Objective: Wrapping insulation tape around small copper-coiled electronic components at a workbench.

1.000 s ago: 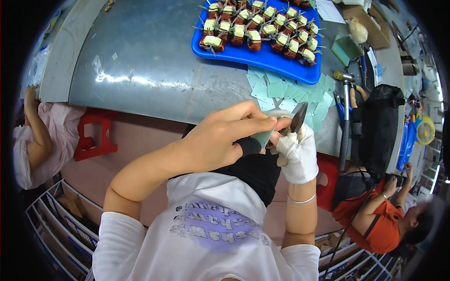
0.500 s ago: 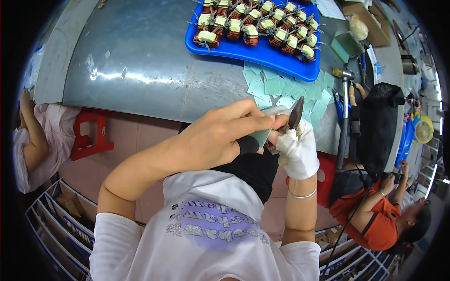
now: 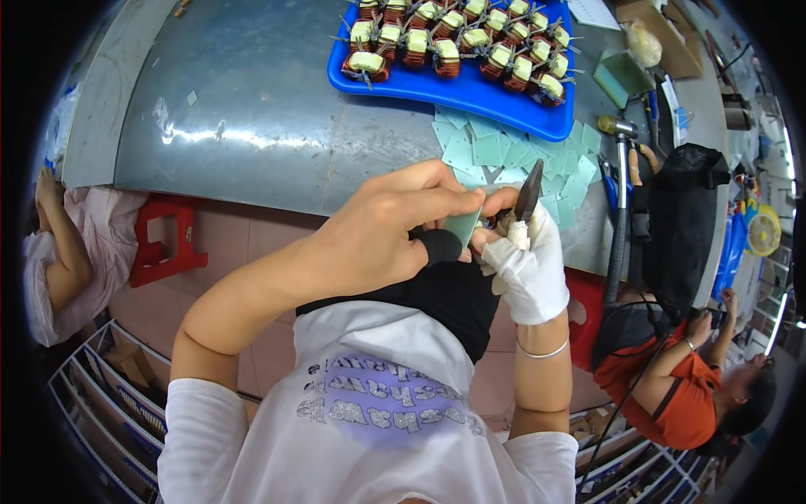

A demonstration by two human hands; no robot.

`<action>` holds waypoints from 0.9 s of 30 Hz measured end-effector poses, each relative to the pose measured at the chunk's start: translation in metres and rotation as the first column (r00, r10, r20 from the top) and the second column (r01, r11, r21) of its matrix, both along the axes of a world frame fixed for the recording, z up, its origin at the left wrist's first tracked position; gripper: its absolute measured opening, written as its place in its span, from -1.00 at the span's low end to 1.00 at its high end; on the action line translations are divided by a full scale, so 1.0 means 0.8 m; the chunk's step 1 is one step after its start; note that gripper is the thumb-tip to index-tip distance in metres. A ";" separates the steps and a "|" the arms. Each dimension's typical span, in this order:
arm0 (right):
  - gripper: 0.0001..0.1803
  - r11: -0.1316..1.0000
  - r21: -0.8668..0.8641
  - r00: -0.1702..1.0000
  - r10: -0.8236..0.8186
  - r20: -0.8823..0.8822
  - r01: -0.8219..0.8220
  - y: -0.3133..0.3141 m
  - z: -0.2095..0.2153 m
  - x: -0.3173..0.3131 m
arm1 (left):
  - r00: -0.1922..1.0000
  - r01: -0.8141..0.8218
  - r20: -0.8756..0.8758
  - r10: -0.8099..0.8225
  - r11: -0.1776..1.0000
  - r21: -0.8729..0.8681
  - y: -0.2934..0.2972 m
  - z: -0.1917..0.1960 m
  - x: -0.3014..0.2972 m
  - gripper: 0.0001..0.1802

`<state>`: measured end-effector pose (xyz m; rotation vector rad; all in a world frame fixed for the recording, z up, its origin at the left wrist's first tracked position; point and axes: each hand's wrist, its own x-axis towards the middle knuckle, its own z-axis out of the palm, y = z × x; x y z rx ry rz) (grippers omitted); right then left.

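- Left hand (image 3: 386, 218): thumb and fingers pinched closed on a thin pale-green plate (image 3: 463, 223); the thumb wears a black sleeve (image 3: 442, 245).
- Right hand (image 3: 531, 269): in a white fingerless glove (image 3: 537, 290), curled around a dark pointed tool (image 3: 528, 193), tip toward the far side; its handle is hidden.
- The plate is tilted between the hands, at the table's near edge; a small part behind the fingertips is too hidden to identify.
- Beyond the hands, loose pale-green sheets (image 3: 487, 149) overlap on the metal table (image 3: 252, 109).
- Farther off, a blue tray (image 3: 420, 88) holds rows of copper-wound coils (image 3: 447, 60).
- On the right, a hammer (image 3: 622, 168) lies beside a black bag (image 3: 684, 218).
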<state>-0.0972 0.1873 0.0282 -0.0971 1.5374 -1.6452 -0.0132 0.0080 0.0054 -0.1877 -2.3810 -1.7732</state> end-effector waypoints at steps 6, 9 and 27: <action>-0.70 0.998 -0.060 0.995 -0.032 -0.095 0.026 0.003 -0.005 0.006 | 1.000 0.011 -0.005 -0.011 1.000 -0.016 -0.004 -0.001 -0.005 -0.43; -0.70 0.997 -0.075 0.995 -0.029 -0.095 0.022 0.002 -0.007 0.009 | 0.999 0.039 -0.002 -0.039 0.999 0.004 -0.005 0.000 -0.005 -0.43; -0.92 0.997 -0.081 0.995 -0.023 -0.095 0.016 0.004 -0.010 -0.002 | 0.996 0.013 -0.082 -0.017 0.999 -0.046 0.000 0.000 0.000 -0.45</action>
